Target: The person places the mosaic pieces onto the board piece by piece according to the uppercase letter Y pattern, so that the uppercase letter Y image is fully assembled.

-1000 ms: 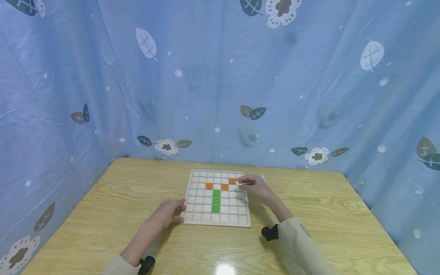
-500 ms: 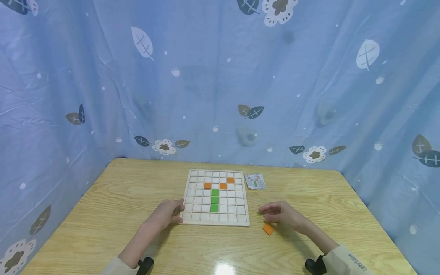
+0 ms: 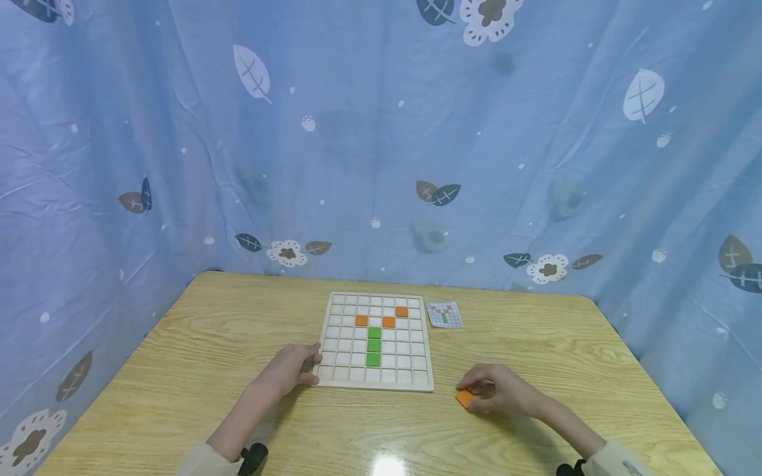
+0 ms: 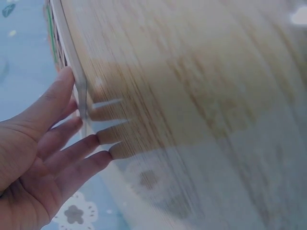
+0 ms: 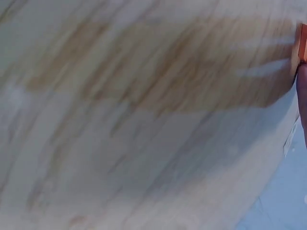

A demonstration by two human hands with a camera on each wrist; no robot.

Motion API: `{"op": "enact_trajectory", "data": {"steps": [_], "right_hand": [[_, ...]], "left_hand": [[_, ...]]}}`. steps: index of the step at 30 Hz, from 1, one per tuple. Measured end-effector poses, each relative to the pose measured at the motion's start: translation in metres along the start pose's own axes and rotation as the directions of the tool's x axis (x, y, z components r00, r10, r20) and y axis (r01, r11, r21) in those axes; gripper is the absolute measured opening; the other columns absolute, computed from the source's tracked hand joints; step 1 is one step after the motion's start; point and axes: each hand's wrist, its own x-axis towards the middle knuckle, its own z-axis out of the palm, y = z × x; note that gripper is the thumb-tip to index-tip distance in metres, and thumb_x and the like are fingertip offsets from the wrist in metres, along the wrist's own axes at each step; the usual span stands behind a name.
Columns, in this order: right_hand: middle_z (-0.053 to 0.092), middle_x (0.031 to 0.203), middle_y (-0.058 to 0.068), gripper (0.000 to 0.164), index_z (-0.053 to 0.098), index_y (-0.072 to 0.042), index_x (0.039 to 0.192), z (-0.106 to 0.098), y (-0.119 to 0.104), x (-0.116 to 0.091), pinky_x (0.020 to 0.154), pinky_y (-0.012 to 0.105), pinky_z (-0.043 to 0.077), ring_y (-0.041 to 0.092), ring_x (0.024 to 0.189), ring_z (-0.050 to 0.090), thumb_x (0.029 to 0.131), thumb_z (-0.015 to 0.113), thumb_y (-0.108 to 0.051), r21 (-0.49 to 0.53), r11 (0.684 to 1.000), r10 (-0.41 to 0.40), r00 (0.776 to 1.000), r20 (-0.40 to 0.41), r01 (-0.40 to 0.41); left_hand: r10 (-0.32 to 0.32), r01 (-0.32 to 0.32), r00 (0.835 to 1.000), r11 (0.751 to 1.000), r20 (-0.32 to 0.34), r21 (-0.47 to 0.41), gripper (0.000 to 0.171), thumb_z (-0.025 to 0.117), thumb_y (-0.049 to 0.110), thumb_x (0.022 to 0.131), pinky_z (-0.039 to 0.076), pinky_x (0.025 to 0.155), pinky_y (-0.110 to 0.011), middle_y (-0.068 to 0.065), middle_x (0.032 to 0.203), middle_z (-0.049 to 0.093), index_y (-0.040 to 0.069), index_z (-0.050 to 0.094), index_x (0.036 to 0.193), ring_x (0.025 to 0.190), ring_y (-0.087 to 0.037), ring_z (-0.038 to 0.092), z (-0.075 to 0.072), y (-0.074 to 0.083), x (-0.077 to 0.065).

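Observation:
A wooden grid board (image 3: pixel 351 385) lies mid-table, with three green tiles (image 3: pixel 374 346) in a column and three orange tiles (image 3: pixel 389 322) above them set into its cells. Against the board's left edge rests my left hand (image 3: pixel 290 369); in the left wrist view its fingers (image 4: pixel 79 153) are fairly straight, with the thumb at the board's side. Right of the board, my right hand (image 3: pixel 503 391) pinches a loose orange tile (image 3: pixel 464 397) between thumb and finger, at the tabletop. Only a sliver of that tile and one finger (image 5: pixel 302 96) show in the right wrist view.
A small pattern card (image 3: pixel 444 315) lies just beyond the board's upper right corner, printed with a similar Y-like figure. Blue patterned curtain (image 3: pixel 381 165) hangs behind the wooden table (image 3: pixel 238 317) and at both sides.
My right hand has left the upper right of the board, moved right and nearer, and taken hold of the loose orange tile. My left hand has stayed at the board's edge.

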Motion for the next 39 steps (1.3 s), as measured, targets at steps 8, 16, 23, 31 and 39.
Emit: {"op": "enact_trajectory", "data": {"steps": [8,16,23,31,39], "right_hand": [[0.067,0.093,0.002,0.016,0.069,-0.006,0.097,0.0,0.003,-0.003,0.07,0.025,0.058,0.008,0.083,0.062,0.082,0.075,-0.007,-0.164,0.986,-0.028,0.998,-0.062,0.018],[0.068,0.094,0.007,0.018,0.069,-0.003,0.099,0.002,0.005,0.013,0.069,0.026,0.059,0.01,0.08,0.063,0.082,0.074,-0.004,-0.084,0.993,0.057,0.967,-0.249,-0.08],[0.068,0.089,0.005,0.018,0.072,-0.002,0.097,-0.004,-0.003,0.05,0.066,0.024,0.057,0.006,0.072,0.059,0.08,0.077,-0.005,-0.075,0.991,0.083,0.941,-0.329,-0.113],[0.067,0.083,0.004,0.02,0.073,-0.001,0.099,-0.003,0.001,0.087,0.062,0.023,0.054,0.008,0.07,0.059,0.082,0.076,-0.011,-0.009,0.994,0.104,0.94,-0.324,-0.113],[0.068,0.09,0.017,0.023,0.068,0.01,0.103,0.0,-0.018,0.118,0.066,0.021,0.054,0.017,0.075,0.061,0.084,0.072,-0.001,0.093,0.991,0.119,0.943,-0.312,-0.094]], "left_hand": [[-0.005,0.005,1.0,1.0,0.002,0.006,0.061,0.08,0.002,0.07,0.044,0.101,-0.051,-0.013,0.104,0.07,-0.013,0.056,0.124,0.116,-0.038,0.056,0.001,0.002,0.001],[-0.001,0.001,1.0,1.0,-0.004,0.012,0.062,0.08,0.002,0.071,0.043,0.102,-0.05,-0.01,0.102,0.07,-0.014,0.055,0.125,0.115,-0.037,0.056,0.001,-0.001,0.0],[0.027,-0.027,1.0,1.0,-0.009,0.016,0.062,0.081,0.003,0.071,0.045,0.099,-0.05,-0.011,0.101,0.071,-0.014,0.055,0.124,0.112,-0.037,0.058,0.001,-0.001,0.0],[0.029,-0.029,1.0,0.999,-0.013,0.014,0.058,0.081,0.003,0.07,0.044,0.1,-0.051,-0.012,0.102,0.07,-0.012,0.058,0.122,0.113,-0.039,0.057,0.002,-0.001,0.0],[-0.013,0.013,1.0,1.0,-0.002,0.019,0.056,0.08,0.004,0.071,0.042,0.102,-0.051,-0.012,0.106,0.069,-0.009,0.059,0.121,0.117,-0.039,0.054,0.001,0.0,0.0]]}}
